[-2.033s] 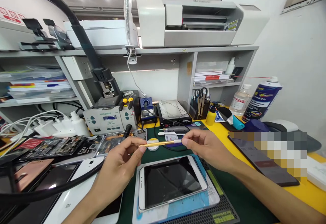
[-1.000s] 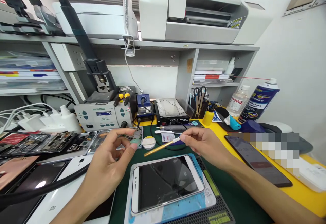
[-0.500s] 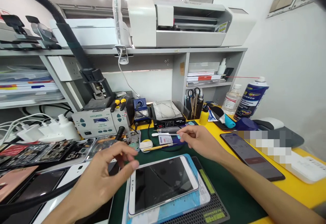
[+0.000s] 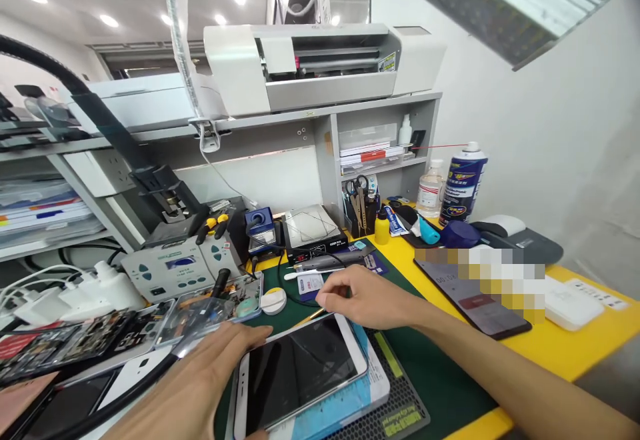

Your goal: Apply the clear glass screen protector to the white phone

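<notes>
A white-framed smartphone (image 4: 303, 367) with a dark glass front lies screen up on a blue-and-white packet (image 4: 345, 400). My left hand (image 4: 215, 370) spans its left end, fingers along the far edge and thumb at the near edge. Beyond the phone's far edge, my right hand (image 4: 360, 297) is closed with bent fingers around one end of a slender gold pen-shaped tool (image 4: 305, 320). The tool's exact kind is unclear, and its far end is hidden by the fingers. Just behind lie a small white card (image 4: 310, 283) and a white stick (image 4: 300, 274).
A perforated black pad (image 4: 400, 393) lies under the packet on a green mat (image 4: 450, 387). Phones and an open parts box (image 4: 210, 307) fill the left side. A round white tin (image 4: 273, 301) stands behind. At right are a dark phone (image 4: 473, 293) and a spray can (image 4: 464, 183).
My left hand has come down onto the phone's left end. My right hand has moved nearer and closed on the gold tool, which has left its place beside the card. The view has shifted.
</notes>
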Tool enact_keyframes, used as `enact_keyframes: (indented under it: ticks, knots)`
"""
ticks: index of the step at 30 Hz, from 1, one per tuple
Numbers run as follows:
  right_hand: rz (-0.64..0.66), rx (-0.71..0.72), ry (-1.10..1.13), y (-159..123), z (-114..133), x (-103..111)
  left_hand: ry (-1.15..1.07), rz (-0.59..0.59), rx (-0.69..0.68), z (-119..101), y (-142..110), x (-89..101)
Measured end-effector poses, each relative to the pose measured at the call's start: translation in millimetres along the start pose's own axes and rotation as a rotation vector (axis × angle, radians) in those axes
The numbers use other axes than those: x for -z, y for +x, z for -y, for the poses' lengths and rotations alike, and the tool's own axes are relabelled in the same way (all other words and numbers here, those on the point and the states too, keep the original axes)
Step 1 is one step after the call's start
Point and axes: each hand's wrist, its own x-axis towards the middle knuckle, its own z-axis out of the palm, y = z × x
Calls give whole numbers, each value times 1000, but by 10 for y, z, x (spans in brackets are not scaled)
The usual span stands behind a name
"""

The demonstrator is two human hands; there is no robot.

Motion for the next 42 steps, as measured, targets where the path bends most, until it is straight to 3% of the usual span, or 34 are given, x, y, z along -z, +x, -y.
enact_keyframes:
  ticks: [6,10,13,16,19,22,27,30,33,36,38,40,42]
  knots:
    - [41,41,19,-17,22,-12,33,144,-71,-220,149,91]
    - [65,48,50,-36,52,5,80,225,-114,-177,224,99]
    - [92,45,87,-60,74,32,172,205,-179,-70,226,86]
    - [95,36,136,-74,87,83,372,138,-343,-62,249,151]
    - [88,31,193,-70,91,145,507,65,-461,-188,338,294]
    - [130,29,255,-64,82,182,517,96,-524,-336,446,416]
    - [200,-6,373,-61,41,181,573,75,-604,-446,541,469]
    - [149,-51,483,-48,29,172,465,132,-539,-402,566,521]
    - [71,-116,642,-24,29,151,224,69,-347,-290,568,588]
    - [28,-169,807,6,22,119,-325,-91,138,-210,543,557]
    - [12,-170,890,21,18,97,-766,-134,373,-225,527,455]
    - [9,-159,938,27,27,71,-1070,-137,476,-310,525,310]
    - [-2,-151,953,21,57,35,-1252,-48,511,-451,541,157]
